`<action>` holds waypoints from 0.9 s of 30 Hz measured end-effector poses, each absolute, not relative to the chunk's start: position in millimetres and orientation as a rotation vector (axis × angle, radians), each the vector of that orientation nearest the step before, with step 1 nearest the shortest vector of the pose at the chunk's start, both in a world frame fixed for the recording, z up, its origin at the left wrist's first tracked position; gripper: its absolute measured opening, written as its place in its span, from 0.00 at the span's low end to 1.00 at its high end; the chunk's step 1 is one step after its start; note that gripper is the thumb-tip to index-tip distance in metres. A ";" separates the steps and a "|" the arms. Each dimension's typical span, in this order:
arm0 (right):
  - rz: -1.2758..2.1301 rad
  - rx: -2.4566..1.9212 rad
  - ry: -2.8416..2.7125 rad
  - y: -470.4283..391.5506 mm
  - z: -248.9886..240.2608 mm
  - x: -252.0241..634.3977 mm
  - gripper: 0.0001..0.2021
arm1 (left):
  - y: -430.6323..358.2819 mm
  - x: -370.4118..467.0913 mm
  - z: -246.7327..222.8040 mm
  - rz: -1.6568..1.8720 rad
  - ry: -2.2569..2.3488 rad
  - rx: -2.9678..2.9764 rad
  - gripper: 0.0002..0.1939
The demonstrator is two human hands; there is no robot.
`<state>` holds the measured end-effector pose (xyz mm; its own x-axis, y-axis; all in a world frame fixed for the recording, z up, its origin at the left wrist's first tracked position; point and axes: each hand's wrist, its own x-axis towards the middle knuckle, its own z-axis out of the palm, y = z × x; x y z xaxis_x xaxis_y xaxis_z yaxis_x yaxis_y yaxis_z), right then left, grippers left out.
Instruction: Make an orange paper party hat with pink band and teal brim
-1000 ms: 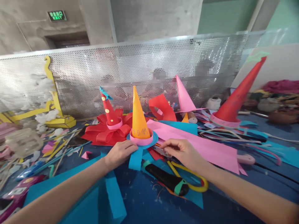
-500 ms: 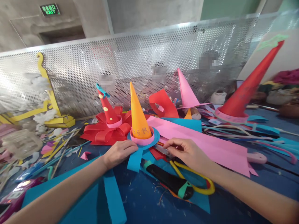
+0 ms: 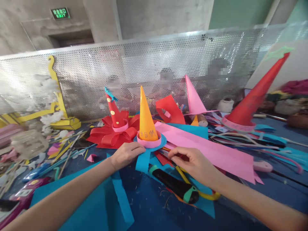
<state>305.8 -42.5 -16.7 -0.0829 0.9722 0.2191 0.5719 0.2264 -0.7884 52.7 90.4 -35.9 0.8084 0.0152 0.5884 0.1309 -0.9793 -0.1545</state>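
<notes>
An orange paper cone hat (image 3: 147, 120) stands upright in the middle, with handwriting, a pink band (image 3: 149, 143) and a round blue brim (image 3: 163, 142). My left hand (image 3: 127, 156) grips the brim's near left edge, fingers curled together. Just below those fingers hangs a blue paper strip (image 3: 142, 162). My right hand (image 3: 192, 162) is right of the brim, thumb and forefinger pinched; what lies between them is too small to tell. Beneath it are a yellow-handled tool (image 3: 209, 195), partly covered, and a black utility knife (image 3: 172, 183) with green ends.
A red spotted cone hat (image 3: 114, 114) on red loops, a pink cone (image 3: 193, 99) and a tall red cone (image 3: 257, 93) stand behind. Pink paper (image 3: 204, 147) lies right, blue paper (image 3: 89, 202) under my left arm. Paper scraps cover the left; perforated metal screen (image 3: 139, 61) behind.
The view has shifted slightly, so most things sit a little lower and further right. My right hand has come slightly nearer the hat; my left hand keeps its grip on the brim.
</notes>
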 end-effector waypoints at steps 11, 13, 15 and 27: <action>0.279 -1.413 -2.108 -64.9 -13.8 267.8 0.08 | 83.4 74.0 -36.7 -0.969 -0.086 -2.621 0.12; 0.256 -1.426 -2.165 -69.3 -11.8 261.6 0.07 | 83.7 73.9 -36.0 -0.971 -0.077 -2.618 0.12; 0.273 -1.438 -2.172 -71.5 -10.1 257.9 0.07 | 84.1 73.4 -36.3 -0.964 -0.073 -2.622 0.13; 0.458 -1.478 -1.961 -60.5 -12.8 265.8 0.09 | 86.2 73.9 -40.6 -0.904 -0.117 -2.668 0.13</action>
